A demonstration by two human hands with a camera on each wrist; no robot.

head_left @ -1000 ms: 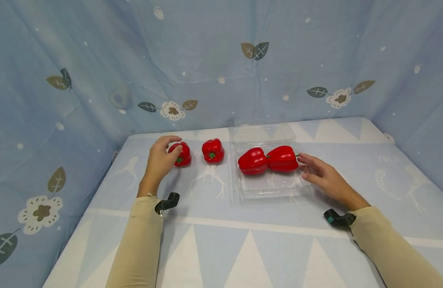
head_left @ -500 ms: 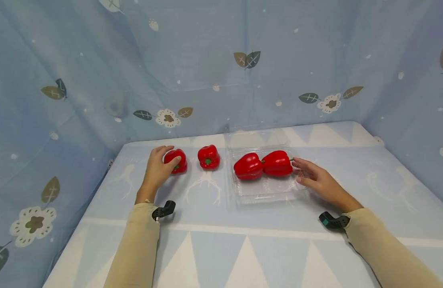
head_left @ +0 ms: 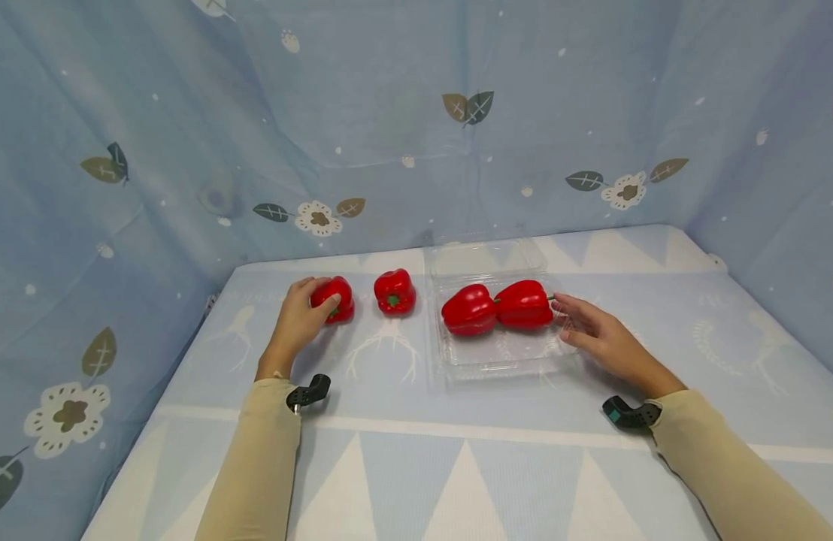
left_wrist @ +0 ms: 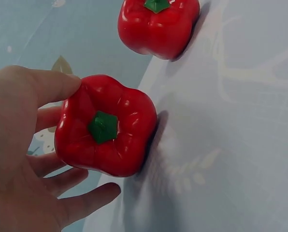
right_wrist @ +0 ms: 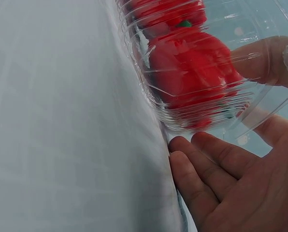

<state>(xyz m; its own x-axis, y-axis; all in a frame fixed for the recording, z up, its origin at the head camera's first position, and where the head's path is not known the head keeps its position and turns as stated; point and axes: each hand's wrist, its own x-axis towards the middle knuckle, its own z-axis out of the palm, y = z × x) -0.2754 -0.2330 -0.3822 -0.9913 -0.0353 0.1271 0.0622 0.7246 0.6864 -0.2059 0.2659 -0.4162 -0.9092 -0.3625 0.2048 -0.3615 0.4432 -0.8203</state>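
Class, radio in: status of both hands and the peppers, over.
Left hand grips leftmost pepper on the table. Right hand steadies clear tray's edge. Two peppers inside tray; fourth pepper between, untouched.

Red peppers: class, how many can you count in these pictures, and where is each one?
4. One red pepper is gripped by the left hand; a second pepper lies loose beside it on the cloth; two more sit inside the clear plastic tray. None seems hidden.
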